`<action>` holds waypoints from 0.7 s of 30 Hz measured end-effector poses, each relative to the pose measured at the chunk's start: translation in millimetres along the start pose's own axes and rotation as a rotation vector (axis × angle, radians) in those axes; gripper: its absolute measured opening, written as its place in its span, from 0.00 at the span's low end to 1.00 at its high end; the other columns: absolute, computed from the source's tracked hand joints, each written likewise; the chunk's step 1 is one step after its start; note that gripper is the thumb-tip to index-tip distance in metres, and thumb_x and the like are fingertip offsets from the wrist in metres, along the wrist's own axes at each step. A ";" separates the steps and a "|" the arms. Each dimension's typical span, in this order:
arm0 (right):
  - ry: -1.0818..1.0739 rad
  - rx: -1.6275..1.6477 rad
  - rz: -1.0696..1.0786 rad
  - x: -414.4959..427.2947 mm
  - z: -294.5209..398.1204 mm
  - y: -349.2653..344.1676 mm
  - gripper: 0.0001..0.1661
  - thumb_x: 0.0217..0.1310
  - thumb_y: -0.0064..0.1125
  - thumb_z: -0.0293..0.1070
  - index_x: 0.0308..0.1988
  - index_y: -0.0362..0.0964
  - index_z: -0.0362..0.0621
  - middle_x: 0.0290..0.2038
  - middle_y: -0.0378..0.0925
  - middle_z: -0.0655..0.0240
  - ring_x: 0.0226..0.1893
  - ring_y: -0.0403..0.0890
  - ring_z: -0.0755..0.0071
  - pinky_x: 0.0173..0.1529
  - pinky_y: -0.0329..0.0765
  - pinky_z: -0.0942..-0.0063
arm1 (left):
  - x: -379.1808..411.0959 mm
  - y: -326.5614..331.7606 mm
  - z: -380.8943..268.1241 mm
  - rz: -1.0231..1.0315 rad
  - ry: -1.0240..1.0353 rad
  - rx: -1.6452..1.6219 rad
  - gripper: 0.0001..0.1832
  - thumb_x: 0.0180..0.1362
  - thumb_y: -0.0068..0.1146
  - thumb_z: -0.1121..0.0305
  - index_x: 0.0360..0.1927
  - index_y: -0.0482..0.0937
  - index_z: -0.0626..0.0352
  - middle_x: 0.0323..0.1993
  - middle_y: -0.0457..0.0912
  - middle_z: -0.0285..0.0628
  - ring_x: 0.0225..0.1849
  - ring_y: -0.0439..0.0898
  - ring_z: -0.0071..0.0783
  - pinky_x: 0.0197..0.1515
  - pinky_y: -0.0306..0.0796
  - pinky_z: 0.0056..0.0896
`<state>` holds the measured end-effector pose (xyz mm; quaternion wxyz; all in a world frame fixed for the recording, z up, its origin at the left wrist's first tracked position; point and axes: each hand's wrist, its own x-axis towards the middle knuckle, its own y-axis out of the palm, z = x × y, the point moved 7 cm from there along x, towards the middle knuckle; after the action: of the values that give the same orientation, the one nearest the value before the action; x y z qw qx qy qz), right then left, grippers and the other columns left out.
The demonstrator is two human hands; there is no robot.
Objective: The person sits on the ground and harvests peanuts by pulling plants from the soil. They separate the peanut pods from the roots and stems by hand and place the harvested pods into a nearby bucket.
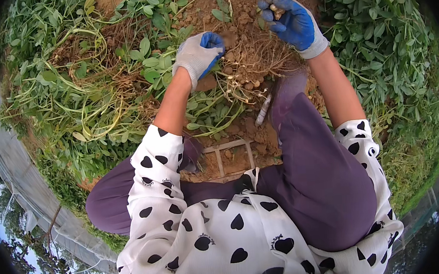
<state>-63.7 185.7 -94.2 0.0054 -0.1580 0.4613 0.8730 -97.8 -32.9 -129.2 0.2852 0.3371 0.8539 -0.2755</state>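
Observation:
My left hand (201, 56), in a grey knit glove with a blue coated palm, is curled above the soil at the upper middle; whether anything is inside its fingers is hidden. My right hand (289, 19), gloved the same way, is raised at the upper right with its fingers closed around a few small peanut pods (277, 11). Between and below the hands lie pulled peanut roots (265, 56) with thin brown strands and some pods. Leafy peanut stems (217, 111) lie just below my left hand.
Uprooted peanut plants (93, 85) are heaped at the left, and dense green plants (387, 36) stand at the right. A whitish handle-like object (263, 110) lies by my right foot. A slatted frame (234, 145) is beneath me, between my bent legs.

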 end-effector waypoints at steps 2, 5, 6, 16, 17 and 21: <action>0.021 -0.170 -0.029 -8.8 -5.7 9.8 0.09 0.64 0.53 0.35 0.43 0.72 0.48 0.34 0.76 0.69 0.27 0.74 0.79 0.24 0.66 0.83 | -7.5 -14.7 -14.0 -0.049 -0.011 0.025 0.11 0.54 0.62 0.76 0.42 0.80 0.65 0.33 0.83 0.35 0.31 0.78 0.19 0.37 0.74 0.21; 0.127 -0.518 -0.198 -16.9 -17.1 12.2 0.12 0.65 0.54 0.39 0.45 0.72 0.48 0.32 0.77 0.72 0.26 0.74 0.82 0.25 0.67 0.83 | -25.2 -35.8 -44.9 -0.168 0.112 0.195 0.11 0.54 0.61 0.77 0.42 0.79 0.65 0.33 0.83 0.35 0.32 0.78 0.17 0.37 0.74 0.20; 0.165 -0.654 -0.258 -21.1 -10.7 21.8 0.15 0.65 0.54 0.41 0.47 0.72 0.48 0.29 0.76 0.75 0.24 0.73 0.84 0.26 0.68 0.83 | -32.7 -36.3 -55.5 -0.144 0.117 0.293 0.15 0.54 0.62 0.71 0.45 0.79 0.63 0.36 0.84 0.38 0.35 0.82 0.25 0.41 0.75 0.26; 0.115 -0.664 -0.527 -34.4 -12.8 -20.6 0.13 0.66 0.50 0.36 0.48 0.72 0.45 0.30 0.76 0.72 0.27 0.73 0.83 0.29 0.71 0.83 | -62.1 36.5 -51.6 -0.087 0.089 0.987 0.66 0.35 0.65 0.31 0.71 0.50 0.60 0.70 0.54 0.54 0.72 0.50 0.55 0.69 0.51 0.53; 0.085 -0.640 -0.533 -38.4 -10.3 -19.6 0.13 0.66 0.50 0.35 0.48 0.72 0.45 0.30 0.76 0.73 0.27 0.73 0.83 0.29 0.71 0.83 | -65.8 43.2 -49.5 -0.140 0.120 0.971 0.66 0.34 0.66 0.31 0.71 0.50 0.60 0.71 0.53 0.53 0.72 0.49 0.55 0.69 0.49 0.53; -0.005 -0.585 -0.490 -62.7 -11.2 -0.8 0.13 0.65 0.51 0.32 0.49 0.71 0.43 0.32 0.74 0.75 0.28 0.71 0.84 0.30 0.70 0.83 | -56.2 52.4 -36.7 -0.224 0.137 1.033 0.63 0.37 0.69 0.38 0.71 0.50 0.60 0.69 0.55 0.52 0.71 0.53 0.54 0.69 0.50 0.53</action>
<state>-0.9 185.7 -83.1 0.1695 -0.2563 0.1410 0.9411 -36.2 0.5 -80.9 -0.0055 0.3574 0.6544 -0.6663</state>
